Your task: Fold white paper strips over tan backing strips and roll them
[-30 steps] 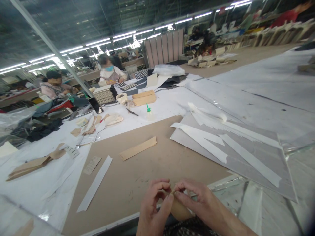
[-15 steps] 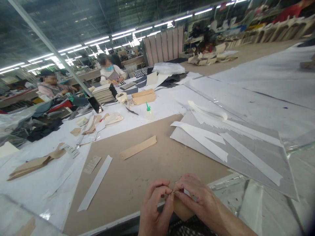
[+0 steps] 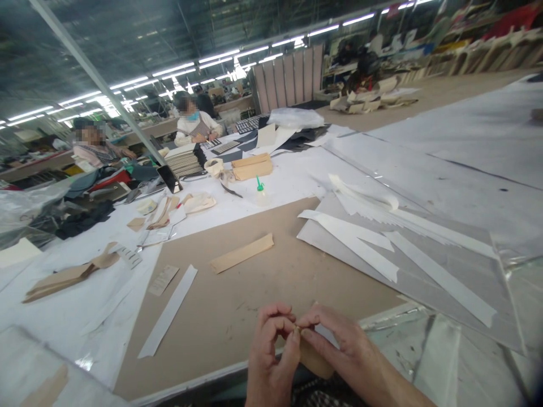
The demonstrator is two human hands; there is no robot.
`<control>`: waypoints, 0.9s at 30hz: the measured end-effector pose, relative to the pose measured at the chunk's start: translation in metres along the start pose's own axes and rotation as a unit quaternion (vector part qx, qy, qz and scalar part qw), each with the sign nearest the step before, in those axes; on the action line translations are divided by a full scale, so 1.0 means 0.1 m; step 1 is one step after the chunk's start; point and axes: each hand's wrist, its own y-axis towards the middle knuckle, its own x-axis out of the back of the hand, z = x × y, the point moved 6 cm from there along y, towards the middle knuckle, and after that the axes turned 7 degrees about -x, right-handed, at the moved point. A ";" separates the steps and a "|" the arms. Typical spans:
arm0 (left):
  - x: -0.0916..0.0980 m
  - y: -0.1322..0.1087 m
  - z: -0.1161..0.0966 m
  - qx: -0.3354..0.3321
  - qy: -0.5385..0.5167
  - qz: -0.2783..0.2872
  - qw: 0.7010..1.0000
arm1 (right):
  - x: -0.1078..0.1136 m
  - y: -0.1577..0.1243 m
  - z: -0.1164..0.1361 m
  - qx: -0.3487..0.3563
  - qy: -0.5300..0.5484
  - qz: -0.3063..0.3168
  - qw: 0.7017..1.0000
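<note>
At the near edge of the brown board [image 3: 203, 316], my left hand [image 3: 274, 345] and my right hand [image 3: 335, 339] meet with fingertips pinched together. Between them is a tan strip of material [image 3: 314, 357], its upper end gripped by both hands and its lower part hanging below my right thumb. My fingers partly cover it. Farther up the board lies a similar tan strip [image 3: 242, 253]. A white strip [image 3: 168, 312] rests on the left side of the board, beside a small pale marked piece [image 3: 163, 280].
To the right, a grey sheet [image 3: 462, 282] carries several white strips [image 3: 441, 277]. Beyond the board stands a small bottle with a green nozzle [image 3: 261, 195]. Stacked tan strips [image 3: 63, 280] lie at left. A phone [image 3: 169, 179] leans near a post. Other people sit farther back.
The whole view has shifted slightly, with the scene moving a little to the right. Both hands keep their pinch on the tan strip, whose hanging part now looks more curved.
</note>
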 end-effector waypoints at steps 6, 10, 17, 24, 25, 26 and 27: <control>0.02 -0.14 0.19 0.185 -0.185 -0.037 0.965 | -0.05 0.03 -0.20 -0.124 0.165 0.025 0.978; 0.07 -0.04 0.07 0.090 -0.130 0.019 0.987 | -0.18 0.06 -0.26 -0.161 0.334 0.055 0.927; 0.05 0.10 -0.08 0.036 -0.196 0.098 0.975 | -0.33 0.07 -0.21 -0.182 0.405 0.099 0.891; 0.21 0.13 -0.20 0.040 -0.098 0.044 0.993 | -0.09 0.13 -0.11 -0.134 0.267 0.073 0.952; 0.22 0.13 -0.21 0.035 -0.073 0.034 0.996 | -0.02 0.12 -0.07 -0.117 0.230 0.059 0.964; 0.23 0.13 -0.22 0.030 -0.053 0.034 0.998 | 0.03 0.11 -0.03 -0.102 0.196 0.052 0.974; 0.22 0.12 -0.22 0.029 -0.038 0.038 0.998 | 0.07 0.08 0.01 -0.089 0.170 0.050 0.980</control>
